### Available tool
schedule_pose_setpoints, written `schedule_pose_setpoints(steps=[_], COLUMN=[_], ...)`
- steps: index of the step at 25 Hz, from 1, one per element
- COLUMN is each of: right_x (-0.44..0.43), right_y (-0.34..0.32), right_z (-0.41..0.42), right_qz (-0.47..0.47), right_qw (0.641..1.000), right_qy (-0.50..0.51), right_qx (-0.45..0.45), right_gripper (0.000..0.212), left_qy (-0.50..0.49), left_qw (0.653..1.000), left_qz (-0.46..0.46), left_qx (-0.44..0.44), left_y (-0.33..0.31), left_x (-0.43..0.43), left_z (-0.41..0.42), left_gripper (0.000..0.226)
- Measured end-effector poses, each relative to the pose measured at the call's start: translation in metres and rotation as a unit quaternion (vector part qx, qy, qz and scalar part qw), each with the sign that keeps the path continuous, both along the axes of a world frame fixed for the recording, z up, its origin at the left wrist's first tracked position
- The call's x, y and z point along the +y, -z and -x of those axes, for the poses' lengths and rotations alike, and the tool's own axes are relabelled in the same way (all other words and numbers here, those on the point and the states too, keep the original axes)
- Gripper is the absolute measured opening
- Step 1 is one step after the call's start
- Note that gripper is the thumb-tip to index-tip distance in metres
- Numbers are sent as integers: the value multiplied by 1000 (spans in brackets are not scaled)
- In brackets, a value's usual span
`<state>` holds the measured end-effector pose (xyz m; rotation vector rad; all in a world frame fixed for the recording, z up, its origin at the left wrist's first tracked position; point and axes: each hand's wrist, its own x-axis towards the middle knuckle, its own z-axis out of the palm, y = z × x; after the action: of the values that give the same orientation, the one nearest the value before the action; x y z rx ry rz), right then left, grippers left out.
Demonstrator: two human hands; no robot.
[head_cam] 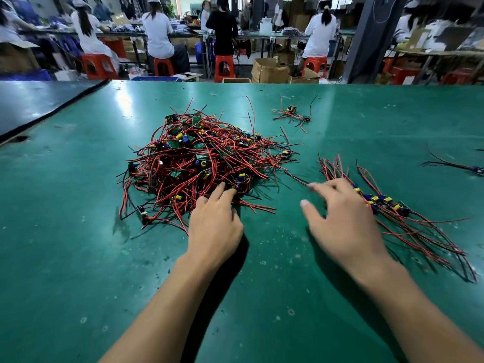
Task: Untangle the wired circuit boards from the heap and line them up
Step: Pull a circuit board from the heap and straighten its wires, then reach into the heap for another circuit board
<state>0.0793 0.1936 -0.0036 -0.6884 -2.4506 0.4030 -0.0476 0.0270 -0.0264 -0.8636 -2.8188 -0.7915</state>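
A tangled heap (199, 158) of small green circuit boards with red and black wires lies in the middle of the green table (78, 231). My left hand (214, 221) reaches into the heap's near edge, its fingertips touching the wires and a board there. To the right, a row of boards (379, 201) lies lined up, their red wires fanning out toward me and away. My right hand (340, 218) hovers with spread fingers over the left end of that row, slightly blurred and holding nothing.
A small cluster of wired boards (292, 113) lies at the far middle right. Another black-wired piece (468, 167) lies at the right edge. Beyond the table's far edge, several people sit on red stools (224, 68) at benches, with cardboard boxes (269, 70) on the floor.
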Motion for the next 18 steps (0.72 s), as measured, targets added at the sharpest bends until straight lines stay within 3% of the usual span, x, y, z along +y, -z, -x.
schedule_pose_setpoints(steps=[3, 7, 12, 18], right_x=[-17, 0, 4, -18], right_y=[15, 20, 18, 22], right_z=[5, 4, 4, 6], right_qz=[1, -15, -11, 48], right_qw=[994, 991, 992, 992], right_qy=[-90, -6, 26, -101], right_qx=[-68, -131, -121, -65], right_gripper=[34, 38, 33, 23], left_qy=[5, 9, 7, 34], left_qw=[1000, 998, 998, 996], left_qz=[-1, -60, -49, -52], left_qx=[-2, 36, 37, 62], left_y=[-1, -4, -3, 0], left_x=[-3, -6, -4, -6], left_z=[2, -2, -2, -2], left_gripper=[47, 32, 33, 32])
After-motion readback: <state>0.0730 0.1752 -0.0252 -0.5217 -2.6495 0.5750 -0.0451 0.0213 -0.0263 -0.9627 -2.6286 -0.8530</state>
